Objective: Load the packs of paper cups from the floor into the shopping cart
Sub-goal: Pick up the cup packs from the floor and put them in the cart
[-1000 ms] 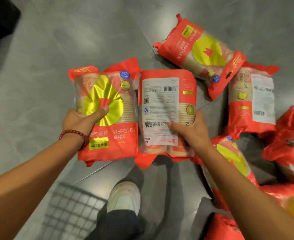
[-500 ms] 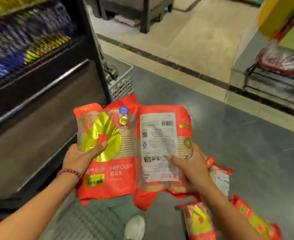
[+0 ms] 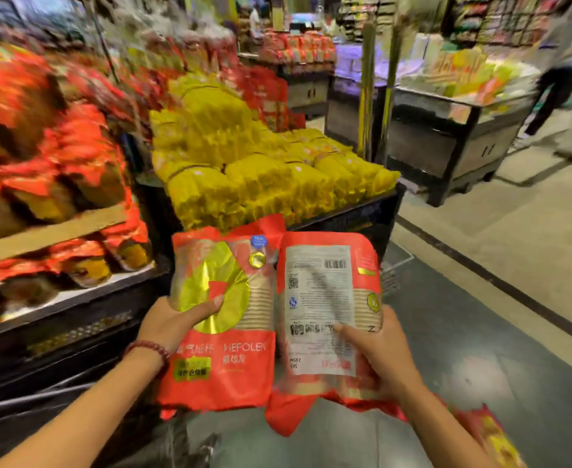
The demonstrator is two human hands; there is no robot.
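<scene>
I hold two red packs of paper cups upright, side by side, in front of me. My left hand [image 3: 180, 320] grips the left pack [image 3: 240, 363], which shows its front with a gold disc. My right hand [image 3: 377, 356] grips the right pack [image 3: 321, 298], which shows its back with a white label and barcode. Another red pack [image 3: 490, 437] lies on the floor at the bottom right, partly behind my right arm. The shopping cart does not show clearly; dark bars sit at the bottom left.
A shelf [image 3: 58, 298] with red packs runs along the left. A dark display bin [image 3: 352, 217] heaped with yellow packs stands straight ahead. Further display stands [image 3: 446, 157] are at the right, with a person [image 3: 561, 62] walking beyond them. Grey floor [image 3: 463, 332] lies to my right.
My view has swung up from the floor to the shelves and aisle. Both packs stay in my hands and have risen with them; the packs on the floor have dropped out of view.
</scene>
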